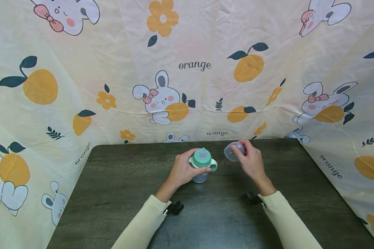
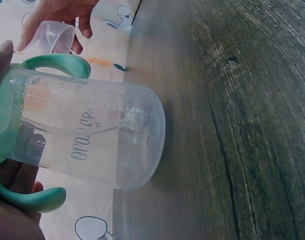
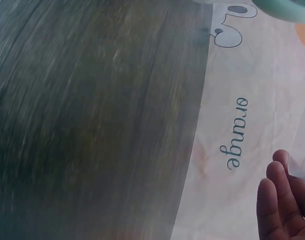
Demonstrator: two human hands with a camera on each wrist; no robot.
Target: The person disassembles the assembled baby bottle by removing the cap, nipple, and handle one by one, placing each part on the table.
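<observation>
My left hand (image 1: 184, 168) grips a clear baby bottle (image 2: 92, 127) round its green collar (image 1: 202, 157). The bottle is upright, with a teat on top, two green handles (image 2: 57, 64) and a straw visible inside. To the right of it, my right hand (image 1: 251, 159) pinches a clear dome-shaped cap (image 1: 232, 152) between thumb and fingers, apart from the bottle. In the right wrist view only a few fingers (image 3: 268, 207) and the cap's edge (image 3: 301, 167) show.
Both hands are over the far half of a dark wood-grain table (image 1: 124, 186). Behind its far edge hangs a cream cloth (image 1: 118, 52) printed with rabbits and oranges. Each wrist wears a small black camera (image 1: 176, 208).
</observation>
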